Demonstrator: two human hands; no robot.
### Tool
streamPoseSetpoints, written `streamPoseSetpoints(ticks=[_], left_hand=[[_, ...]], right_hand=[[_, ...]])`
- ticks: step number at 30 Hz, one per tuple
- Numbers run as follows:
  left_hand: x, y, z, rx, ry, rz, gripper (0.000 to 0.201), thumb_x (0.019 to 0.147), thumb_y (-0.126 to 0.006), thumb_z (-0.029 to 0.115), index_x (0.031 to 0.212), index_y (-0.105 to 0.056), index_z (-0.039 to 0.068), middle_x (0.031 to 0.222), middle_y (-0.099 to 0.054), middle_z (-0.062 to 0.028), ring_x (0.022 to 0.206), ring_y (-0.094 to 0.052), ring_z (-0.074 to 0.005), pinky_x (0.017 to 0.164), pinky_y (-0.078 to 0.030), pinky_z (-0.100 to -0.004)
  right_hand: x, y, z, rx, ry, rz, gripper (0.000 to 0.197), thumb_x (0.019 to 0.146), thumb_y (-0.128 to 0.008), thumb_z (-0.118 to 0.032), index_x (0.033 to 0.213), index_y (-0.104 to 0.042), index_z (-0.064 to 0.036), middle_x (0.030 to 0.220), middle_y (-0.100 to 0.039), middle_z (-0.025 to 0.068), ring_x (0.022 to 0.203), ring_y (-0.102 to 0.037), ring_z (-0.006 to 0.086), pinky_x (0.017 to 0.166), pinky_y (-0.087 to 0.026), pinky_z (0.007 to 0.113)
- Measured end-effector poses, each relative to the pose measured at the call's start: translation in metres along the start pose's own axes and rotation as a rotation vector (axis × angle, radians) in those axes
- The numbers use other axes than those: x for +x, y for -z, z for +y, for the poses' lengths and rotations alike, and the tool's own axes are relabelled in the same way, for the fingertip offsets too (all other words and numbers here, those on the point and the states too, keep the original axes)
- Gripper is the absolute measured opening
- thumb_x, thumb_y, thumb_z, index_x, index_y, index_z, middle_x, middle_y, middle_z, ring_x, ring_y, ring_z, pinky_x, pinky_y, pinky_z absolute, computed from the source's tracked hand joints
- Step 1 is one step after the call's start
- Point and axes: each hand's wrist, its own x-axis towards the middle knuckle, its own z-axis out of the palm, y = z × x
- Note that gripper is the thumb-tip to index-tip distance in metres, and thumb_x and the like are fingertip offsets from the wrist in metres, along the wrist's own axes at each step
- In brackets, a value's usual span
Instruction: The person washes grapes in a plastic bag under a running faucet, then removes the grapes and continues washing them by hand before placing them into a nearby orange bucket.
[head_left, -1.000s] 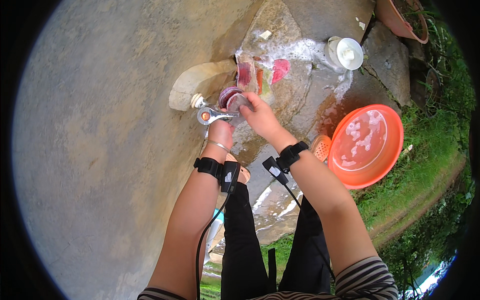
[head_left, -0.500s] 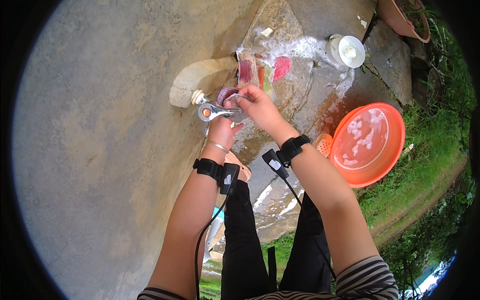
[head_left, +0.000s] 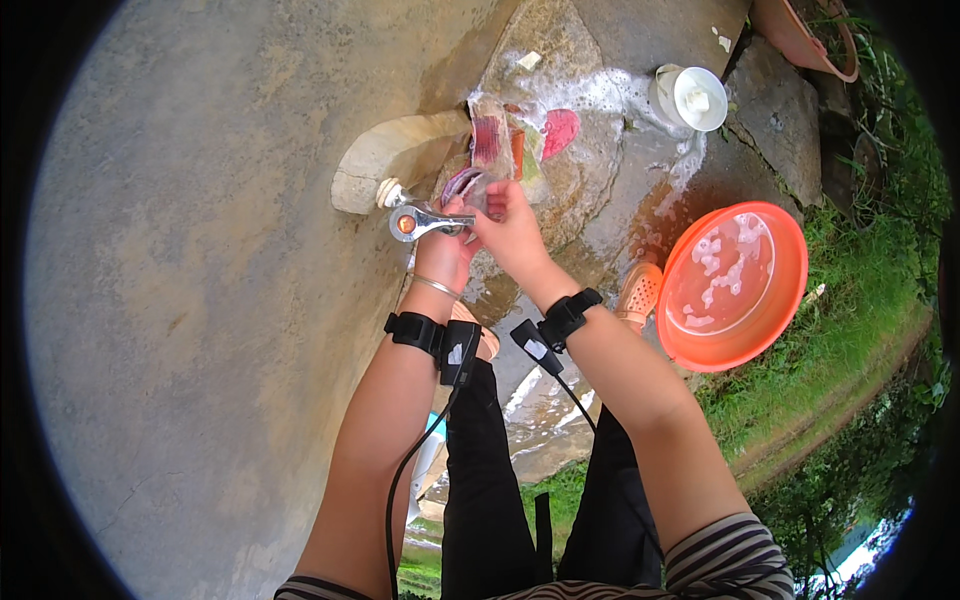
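Note:
Under the silver tap (head_left: 425, 220), my two hands work close together on a wet, partly see-through piece with a purple edge (head_left: 465, 183); its exact kind I cannot make out. My right hand (head_left: 512, 228) is closed, thumb and fingertips pinching the piece's right side. My left hand (head_left: 443, 258) comes up below the tap, its fingers curled round the lower left of the piece and partly hidden by the tap. Just beyond lie a red mesh patch (head_left: 487, 140) on wet material and a pink, rounded flat pad (head_left: 560, 133).
An orange basin (head_left: 690, 340) with suds stands at the right, beside a clog-covered foot (head_left: 640, 290). A white bucket (head_left: 700, 100) sits farther back on foamy stone. Left of the tap, a curved concrete block (head_left: 385, 160) juts from the wall.
My right hand has turned and drawn slightly downward, its fingers now closer to the tap's mouth. My left hand's fingers have folded inward. The view has shifted slightly.

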Motion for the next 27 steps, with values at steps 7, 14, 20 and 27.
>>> streamPoseSetpoints(ticks=[7,14,20,27], left_hand=[[-0.002,0.003,0.008,0.034,0.054,0.008,0.019,0.088,-0.054,0.018,0.106,-0.048,0.016,0.093,-0.056,-0.0002,0.087,-0.055,-0.0143,0.074,-0.049,-0.0326],[-0.004,0.006,0.008,0.007,0.022,0.026,0.02,0.091,-0.048,0.014,0.11,-0.048,0.012,0.104,-0.058,-0.0046,0.096,-0.057,-0.0195,0.081,-0.05,-0.0408],[-0.004,0.012,0.009,-0.077,0.003,0.088,0.028,0.09,-0.038,0.008,0.116,-0.046,0.007,0.117,-0.055,-0.0084,0.105,-0.056,-0.0268,0.094,-0.044,-0.0483],[-0.008,0.017,0.012,0.018,-0.036,0.102,0.032,0.091,-0.037,0.016,0.12,-0.047,0.006,0.118,-0.055,-0.0108,0.105,-0.057,-0.0245,0.092,-0.045,-0.0447]], right_hand=[[-0.005,0.008,0.0,0.092,-0.112,-0.158,0.04,0.077,-0.071,-0.027,0.099,-0.057,0.003,0.091,-0.058,0.01,0.086,-0.057,0.0199,0.076,-0.048,0.032],[-0.003,0.008,-0.01,-0.166,-0.007,-0.153,0.021,0.087,-0.057,-0.015,0.104,-0.061,-0.0027,0.092,-0.059,0.0068,0.085,-0.055,0.0149,0.08,-0.046,0.028],[0.003,0.01,0.006,0.424,-0.232,-0.167,0.024,0.094,-0.047,-0.017,0.108,-0.06,-0.0017,0.102,-0.062,0.004,0.092,-0.056,0.0122,0.083,-0.043,0.028],[-0.003,0.01,0.005,0.599,-0.337,-0.192,0.027,0.096,-0.044,-0.018,0.114,-0.057,-0.0038,0.104,-0.062,-0.0007,0.094,-0.053,0.0084,0.088,-0.04,0.025]])
